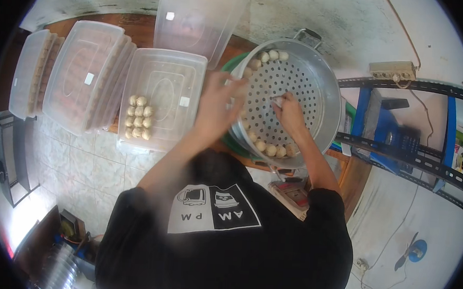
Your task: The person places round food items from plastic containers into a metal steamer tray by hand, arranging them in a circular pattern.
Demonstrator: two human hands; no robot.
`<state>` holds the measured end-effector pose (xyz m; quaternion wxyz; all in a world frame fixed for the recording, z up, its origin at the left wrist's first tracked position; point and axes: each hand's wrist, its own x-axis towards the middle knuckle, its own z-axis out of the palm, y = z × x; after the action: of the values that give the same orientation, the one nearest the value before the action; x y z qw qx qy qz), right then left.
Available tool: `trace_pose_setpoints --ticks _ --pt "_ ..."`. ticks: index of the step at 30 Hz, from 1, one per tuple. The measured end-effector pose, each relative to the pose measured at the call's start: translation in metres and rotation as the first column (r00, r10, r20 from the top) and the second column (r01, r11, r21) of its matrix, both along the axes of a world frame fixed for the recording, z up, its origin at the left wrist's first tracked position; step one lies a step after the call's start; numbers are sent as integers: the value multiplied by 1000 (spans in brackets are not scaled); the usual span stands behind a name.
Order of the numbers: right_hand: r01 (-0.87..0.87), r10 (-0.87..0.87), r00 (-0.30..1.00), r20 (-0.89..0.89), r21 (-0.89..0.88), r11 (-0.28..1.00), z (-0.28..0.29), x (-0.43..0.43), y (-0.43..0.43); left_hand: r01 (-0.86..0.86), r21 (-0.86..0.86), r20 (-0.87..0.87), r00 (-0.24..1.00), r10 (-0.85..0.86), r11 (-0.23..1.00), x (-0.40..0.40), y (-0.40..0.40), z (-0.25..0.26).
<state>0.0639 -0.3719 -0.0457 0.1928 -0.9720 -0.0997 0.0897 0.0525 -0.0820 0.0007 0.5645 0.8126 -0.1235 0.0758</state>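
A round metal steamer pan (pixel 331 99) with a perforated bottom lies before me. Pale dough balls (pixel 271 149) line its inner wall in an arc on the left side. My right hand (pixel 289 110) is inside the pan over the holes, its fingers closed on a small pale thing (pixel 276 100) too indistinct to name. Blurred by motion, my left hand (pixel 222 100) reaches over the pan's left rim; whether it holds anything cannot be told. Left of it, several similar dough balls (pixel 139 111) sit grouped on a lidded translucent plastic box (pixel 167 61).
Stacked plastic boxes (pixel 80 75) stand farther left, and another translucent container (pixel 199 19) leans at the back wall. Something green (pixel 236 63) shows beneath the pan. On the right are a metal-framed shelf (pixel 406 147), a power strip (pixel 393 70) and a small fan (pixel 416 251).
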Motion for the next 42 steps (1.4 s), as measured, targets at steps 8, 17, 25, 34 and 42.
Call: trace_pose_setpoints --ticks 8,17,25,34,42 --pt "106 -80 969 233 -105 989 -18 150 -43 537 666 -329 834 -443 517 36 -127 -65" --pt "110 -110 917 382 21 994 -49 146 -63 -24 129 -124 991 40 991 1 -20 23" --pt "100 -47 893 448 -95 990 -57 146 -58 -635 270 -235 686 689 724 -79 152 -96" --pt "-20 -19 959 -283 -133 991 45 18 58 -360 716 -48 830 556 598 -48 218 -160" --pt "-3 3 1000 12 -37 999 -15 -5 28 -116 882 -6 967 256 456 -53 208 -189"
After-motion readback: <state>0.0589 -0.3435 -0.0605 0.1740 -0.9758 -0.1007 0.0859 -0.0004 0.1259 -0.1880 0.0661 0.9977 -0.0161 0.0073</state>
